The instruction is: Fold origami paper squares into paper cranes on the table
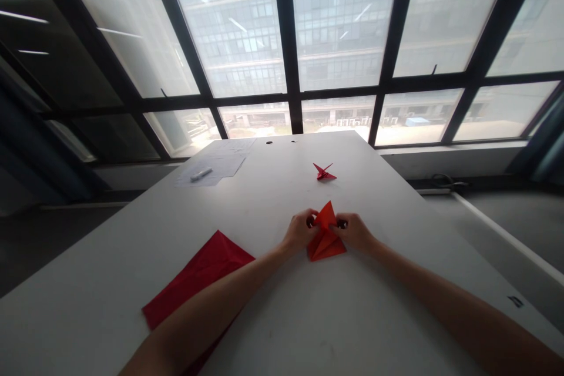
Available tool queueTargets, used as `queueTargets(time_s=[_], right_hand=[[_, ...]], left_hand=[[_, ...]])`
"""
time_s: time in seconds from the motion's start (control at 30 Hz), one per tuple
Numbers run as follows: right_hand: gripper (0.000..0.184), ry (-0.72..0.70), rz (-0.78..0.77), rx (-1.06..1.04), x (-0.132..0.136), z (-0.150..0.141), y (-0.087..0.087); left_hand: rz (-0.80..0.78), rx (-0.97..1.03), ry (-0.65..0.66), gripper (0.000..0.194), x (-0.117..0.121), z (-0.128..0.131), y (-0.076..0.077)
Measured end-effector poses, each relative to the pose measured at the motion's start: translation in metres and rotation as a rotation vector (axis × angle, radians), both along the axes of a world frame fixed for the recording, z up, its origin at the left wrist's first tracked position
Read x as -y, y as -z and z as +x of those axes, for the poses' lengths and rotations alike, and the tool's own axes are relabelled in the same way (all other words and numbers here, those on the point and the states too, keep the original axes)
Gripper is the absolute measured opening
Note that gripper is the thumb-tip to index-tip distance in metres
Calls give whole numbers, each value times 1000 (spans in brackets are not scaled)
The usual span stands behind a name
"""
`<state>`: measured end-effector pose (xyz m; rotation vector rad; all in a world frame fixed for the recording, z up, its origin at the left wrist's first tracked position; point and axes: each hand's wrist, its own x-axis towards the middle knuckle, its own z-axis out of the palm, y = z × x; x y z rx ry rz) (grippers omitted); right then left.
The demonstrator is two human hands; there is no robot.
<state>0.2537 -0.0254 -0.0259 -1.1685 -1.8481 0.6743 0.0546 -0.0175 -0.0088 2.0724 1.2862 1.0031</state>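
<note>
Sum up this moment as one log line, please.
left hand: on orange paper | right hand: on orange paper | beyond: red folded figure | left: red paper

Looks like office or meeting room | large dark-framed windows (338, 23) along far side, multi-storey building (247, 17) outside | long white table (273, 200), papers (215, 165) far left | blue curtains (39, 135) left and right | I see tube-light reflections in glass

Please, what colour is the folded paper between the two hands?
The folded paper is orange-red, seen best in the head view.
</note>
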Motion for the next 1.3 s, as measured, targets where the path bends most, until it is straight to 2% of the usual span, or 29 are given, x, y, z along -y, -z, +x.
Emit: queueTargets(time_s=[0.17,0.37,0.43,0.53,0.6,0.67,0.7,0.77,0.87,0.93,1.13,1.3], right_hand=[[16,-7,-57,-127,0,0,-4],[54,35,-70,-142,2,0,-5],[61,56,-78,-116,1,0,-2],[70,187,-33,4,0,2,0],[75,343,88,132,1,3,-2],[69,438,231,275,2,6,-5],[61,426,290,347,3,7,-7],[49,268,346,489,4,9,-8],[48,-26,271,632,2,11,-3],[52,-115,178,679,1,12,3],[65,-155,70,745,-2,22,8],[57,-99,56,764,-4,31,3]], left_hand=[[-14,64,68,30,1,2,1],[89,55,166,28,5,3,-1],[102,25,192,29,9,3,-4],[139,-79,278,36,14,2,-7],[163,-158,337,37,15,2,-8],[175,-205,379,35,16,1,-9],[175,-220,401,35,15,1,-9],[175,-252,445,37,15,1,-10],[193,-364,467,43,16,0,-11],[210,-468,453,51,16,-2,-11],[215,-654,448,68,17,-10,-8],[219,-661,437,67,17,-12,-7]])
